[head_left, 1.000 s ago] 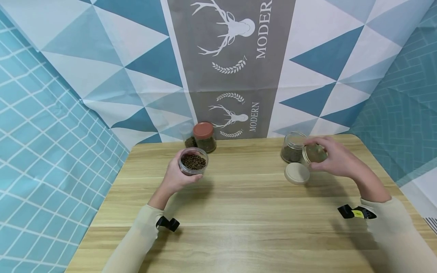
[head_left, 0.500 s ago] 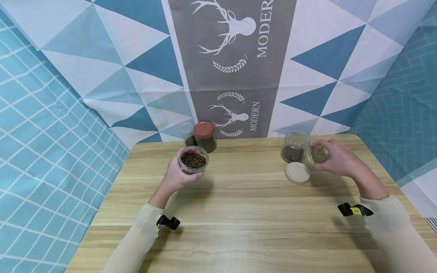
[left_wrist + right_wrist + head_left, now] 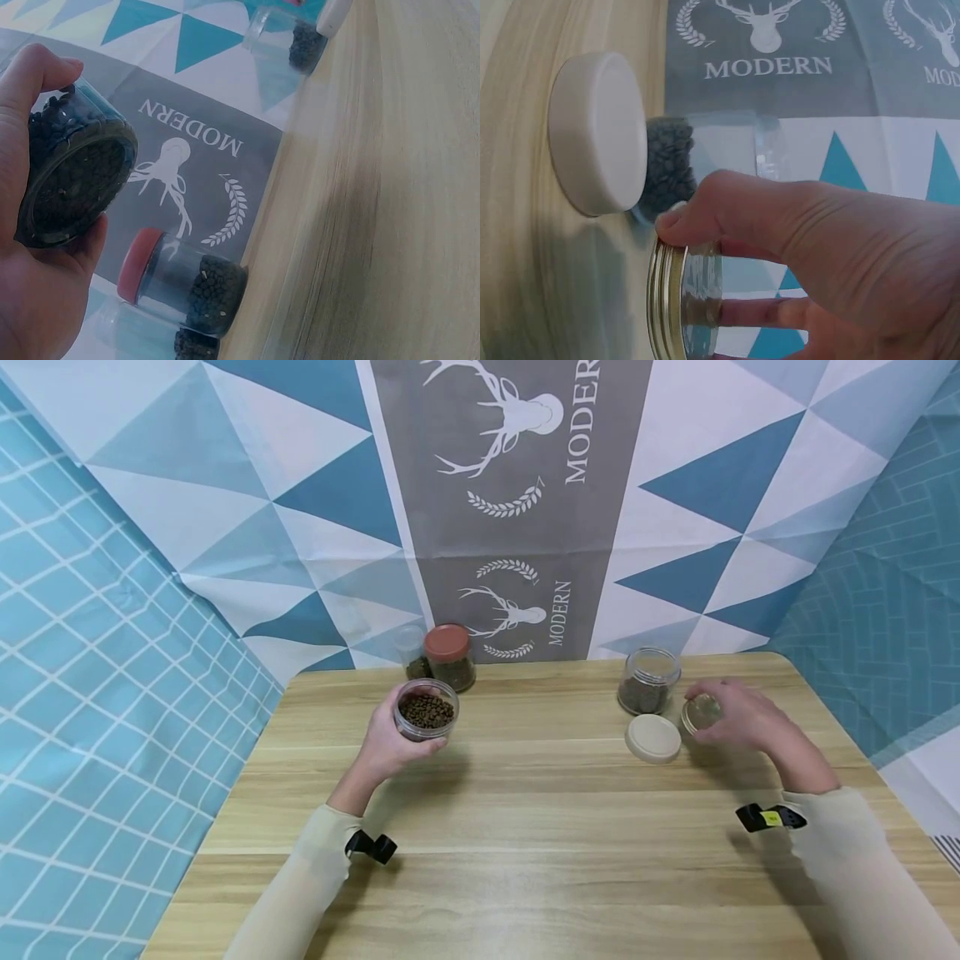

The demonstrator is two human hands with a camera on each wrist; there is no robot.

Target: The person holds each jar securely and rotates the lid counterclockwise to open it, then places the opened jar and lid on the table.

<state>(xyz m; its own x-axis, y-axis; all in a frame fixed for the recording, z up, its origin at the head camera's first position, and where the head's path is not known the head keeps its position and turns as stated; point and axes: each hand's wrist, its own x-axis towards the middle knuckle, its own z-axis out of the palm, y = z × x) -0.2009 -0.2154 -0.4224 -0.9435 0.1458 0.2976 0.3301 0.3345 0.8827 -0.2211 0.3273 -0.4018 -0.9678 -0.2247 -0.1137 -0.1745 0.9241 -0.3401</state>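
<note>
My left hand [image 3: 386,739] grips an open clear jar [image 3: 426,714] of small dark brown pieces, held above the table. In the left wrist view, the thumb and fingers wrap round that jar [image 3: 79,169], whose base faces the camera. At the right, my right hand [image 3: 742,714] holds a clear lid with a gold ribbed rim [image 3: 667,300] between thumb and fingers, low over the table; whether it touches the wood I cannot tell. Left of this hand stands an open clear jar [image 3: 645,689], partly filled with dark pieces. A cream lid [image 3: 653,738] lies in front of it.
Behind my left hand, a jar with a red lid [image 3: 448,660] stands beside a clear container [image 3: 412,656], both partly filled with dark pieces. They stand at the wooden table's [image 3: 540,810] back edge, against a patterned backdrop [image 3: 517,535].
My right hand has moved a little right and toward me with the gold-rimmed lid, away from the open jar. The lid has tipped flatter and lower. My left hand stays still.
</note>
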